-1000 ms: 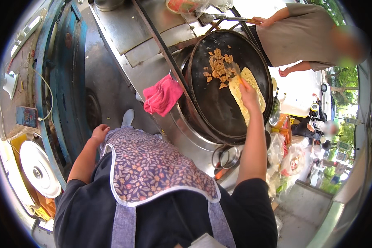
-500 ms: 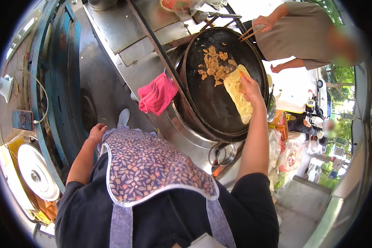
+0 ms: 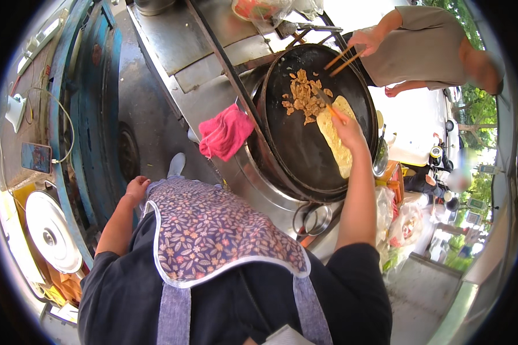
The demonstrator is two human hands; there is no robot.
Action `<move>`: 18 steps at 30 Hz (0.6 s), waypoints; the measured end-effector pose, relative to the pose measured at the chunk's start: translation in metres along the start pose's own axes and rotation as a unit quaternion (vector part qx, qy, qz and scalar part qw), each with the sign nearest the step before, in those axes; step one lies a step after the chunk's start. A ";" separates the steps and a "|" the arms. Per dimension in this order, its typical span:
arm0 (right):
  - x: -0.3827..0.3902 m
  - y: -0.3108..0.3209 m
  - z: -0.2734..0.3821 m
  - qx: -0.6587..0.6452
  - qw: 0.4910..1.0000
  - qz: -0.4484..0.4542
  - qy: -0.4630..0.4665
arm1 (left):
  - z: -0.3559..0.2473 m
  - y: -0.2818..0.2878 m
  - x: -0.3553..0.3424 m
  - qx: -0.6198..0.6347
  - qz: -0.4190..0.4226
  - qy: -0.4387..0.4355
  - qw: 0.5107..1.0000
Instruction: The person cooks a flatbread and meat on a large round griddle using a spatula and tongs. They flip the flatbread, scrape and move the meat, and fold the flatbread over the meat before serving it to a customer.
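My right hand (image 3: 349, 131) is closed around the orange handle of a thin-bladed spatula (image 3: 323, 96). Its blade reaches over the edge of browned meat pieces (image 3: 301, 92) in a large round black pan (image 3: 290, 146). Beside the meat, under my wrist, lies a long golden flatbread (image 3: 332, 142) with a folded look. My left hand (image 3: 137, 187) hangs by my floral apron (image 3: 213, 230), fingers curled in, with nothing visible in them. Across the pan, another person's hand (image 3: 365, 43) holds long wooden chopsticks (image 3: 342, 62) over the far rim.
A pink cloth (image 3: 227, 132) hangs on the metal rail left of the pan. Two metal rings (image 3: 312, 220) sit near the pan's front. Plastic bags (image 3: 406, 227) stand on the right. At left are a blue cart (image 3: 89, 126), a phone (image 3: 36, 157) and a white lid (image 3: 52, 233).
The spatula's blade has swung from the flatbread to the meat, and the meat sits more gathered. The other person's chopsticks reach further over the pan. My view has shifted slightly.
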State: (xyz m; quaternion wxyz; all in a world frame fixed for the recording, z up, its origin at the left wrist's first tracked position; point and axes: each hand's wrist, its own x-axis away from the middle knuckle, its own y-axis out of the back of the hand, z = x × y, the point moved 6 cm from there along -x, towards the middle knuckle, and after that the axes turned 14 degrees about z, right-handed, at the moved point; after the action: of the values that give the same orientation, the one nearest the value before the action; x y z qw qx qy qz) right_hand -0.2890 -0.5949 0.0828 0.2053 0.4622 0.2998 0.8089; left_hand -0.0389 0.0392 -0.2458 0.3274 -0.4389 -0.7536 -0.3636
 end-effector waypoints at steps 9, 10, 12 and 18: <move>0.012 -0.071 0.015 0.181 0.980 -0.076 -0.019 | 0.001 -0.010 0.001 -0.051 0.065 0.058 0.995; 0.019 -0.056 0.018 0.152 0.988 -0.036 -0.018 | 0.001 -0.007 -0.007 -0.035 0.054 0.030 0.997; 0.016 -0.036 -0.013 0.014 0.999 -0.019 0.021 | -0.006 -0.003 -0.015 -0.004 0.039 -0.017 0.999; 0.041 -0.107 -0.008 0.208 0.972 -0.064 -0.088 | -0.027 0.003 -0.003 -0.040 0.045 0.020 0.998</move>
State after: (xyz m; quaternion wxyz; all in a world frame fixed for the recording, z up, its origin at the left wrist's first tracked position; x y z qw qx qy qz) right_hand -0.3097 -0.4936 0.0332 0.1814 0.5438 0.4713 0.6703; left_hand -0.0297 0.0162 -0.2334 0.3404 -0.4775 -0.7112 -0.3876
